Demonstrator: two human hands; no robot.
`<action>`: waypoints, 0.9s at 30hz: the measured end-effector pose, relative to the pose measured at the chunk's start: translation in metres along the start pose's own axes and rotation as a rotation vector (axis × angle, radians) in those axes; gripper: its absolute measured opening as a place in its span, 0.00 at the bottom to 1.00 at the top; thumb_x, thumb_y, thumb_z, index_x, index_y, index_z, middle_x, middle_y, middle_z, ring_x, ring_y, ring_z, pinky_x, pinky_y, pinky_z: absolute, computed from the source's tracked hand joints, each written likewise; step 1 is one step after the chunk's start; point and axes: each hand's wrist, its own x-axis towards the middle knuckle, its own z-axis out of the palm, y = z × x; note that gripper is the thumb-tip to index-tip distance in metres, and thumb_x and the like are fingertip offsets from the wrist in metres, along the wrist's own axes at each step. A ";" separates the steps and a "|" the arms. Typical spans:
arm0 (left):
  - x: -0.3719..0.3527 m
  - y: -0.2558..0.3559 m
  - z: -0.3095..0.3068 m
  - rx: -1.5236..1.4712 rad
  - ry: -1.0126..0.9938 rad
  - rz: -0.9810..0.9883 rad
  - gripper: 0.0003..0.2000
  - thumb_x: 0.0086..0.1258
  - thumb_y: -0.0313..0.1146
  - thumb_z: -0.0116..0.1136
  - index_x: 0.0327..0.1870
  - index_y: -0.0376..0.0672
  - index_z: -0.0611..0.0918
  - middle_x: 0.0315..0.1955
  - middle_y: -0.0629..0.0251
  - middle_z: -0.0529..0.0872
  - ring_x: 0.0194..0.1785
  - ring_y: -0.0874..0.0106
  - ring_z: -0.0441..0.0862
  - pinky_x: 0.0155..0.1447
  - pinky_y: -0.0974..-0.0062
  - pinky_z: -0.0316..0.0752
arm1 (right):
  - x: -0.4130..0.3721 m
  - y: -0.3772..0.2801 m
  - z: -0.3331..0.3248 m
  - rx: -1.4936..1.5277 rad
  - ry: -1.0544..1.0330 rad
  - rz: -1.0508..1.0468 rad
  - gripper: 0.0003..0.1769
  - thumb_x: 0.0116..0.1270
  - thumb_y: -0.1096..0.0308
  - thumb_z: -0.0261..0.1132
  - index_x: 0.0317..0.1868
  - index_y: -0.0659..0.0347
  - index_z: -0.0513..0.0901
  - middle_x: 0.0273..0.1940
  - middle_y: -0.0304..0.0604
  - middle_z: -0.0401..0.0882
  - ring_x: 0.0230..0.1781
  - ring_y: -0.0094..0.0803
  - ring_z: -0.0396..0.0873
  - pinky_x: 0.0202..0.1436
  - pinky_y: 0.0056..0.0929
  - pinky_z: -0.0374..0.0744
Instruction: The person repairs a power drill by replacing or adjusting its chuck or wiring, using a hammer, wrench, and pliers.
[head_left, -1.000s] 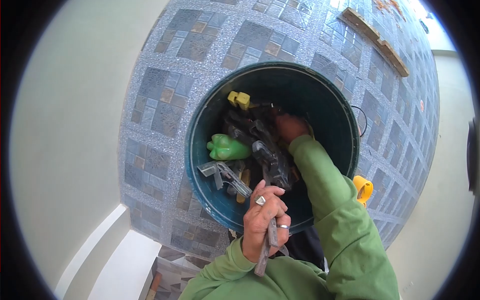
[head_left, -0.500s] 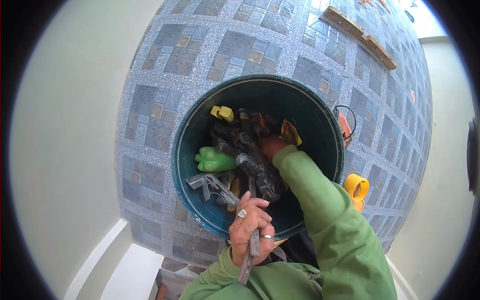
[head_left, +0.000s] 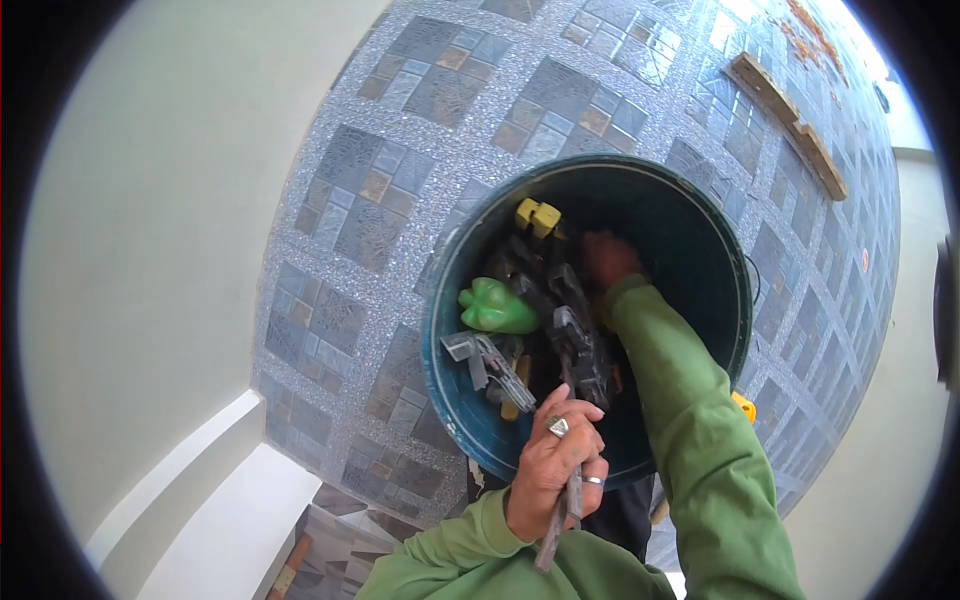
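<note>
My left hand, with rings on two fingers, is wrapped round narrow, worn, brown-grey bars at the near rim of a dark green bucket. My right hand reaches deep inside; its fingers are dim and blurred, so its hold cannot be made out. Beside it lie black tool-like pieces, heaped together. Left of these are a green plastic bottle and a grey metal frame-like tool. A yellow blocky object sits near the far wall.
A notched wooden board lies on the tiled floor beyond the bucket. Something yellow shows beside the bucket on the right. A pale wall and a white ledge run along the left.
The view has shifted, so the bucket appears farther right. My right hand has moved toward the bucket's far side, and the yellow-edged piece beside it no longer shows. My left hand keeps its grip.
</note>
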 end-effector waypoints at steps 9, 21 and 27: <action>-0.001 0.003 0.000 -0.030 -0.014 -0.022 0.08 0.49 0.18 0.57 0.28 0.41 0.75 0.27 0.65 0.77 0.49 0.58 0.83 0.73 0.48 0.60 | 0.024 -0.003 0.010 -0.066 -0.070 0.085 0.17 0.73 0.57 0.54 0.54 0.52 0.83 0.55 0.54 0.82 0.56 0.51 0.82 0.56 0.49 0.81; 0.001 0.002 0.000 0.049 -0.018 0.015 0.08 0.47 0.16 0.56 0.25 0.41 0.73 0.25 0.63 0.79 0.47 0.57 0.84 0.72 0.48 0.63 | 0.012 -0.012 0.011 0.127 0.007 0.268 0.18 0.70 0.56 0.59 0.55 0.53 0.83 0.53 0.54 0.83 0.54 0.52 0.83 0.56 0.50 0.81; 0.006 -0.001 0.006 0.044 0.005 0.076 0.07 0.49 0.16 0.53 0.27 0.39 0.72 0.25 0.61 0.77 0.38 0.60 0.81 0.69 0.50 0.67 | -0.044 -0.003 -0.020 0.297 0.222 0.213 0.16 0.69 0.60 0.59 0.48 0.60 0.84 0.46 0.60 0.84 0.50 0.57 0.83 0.54 0.52 0.81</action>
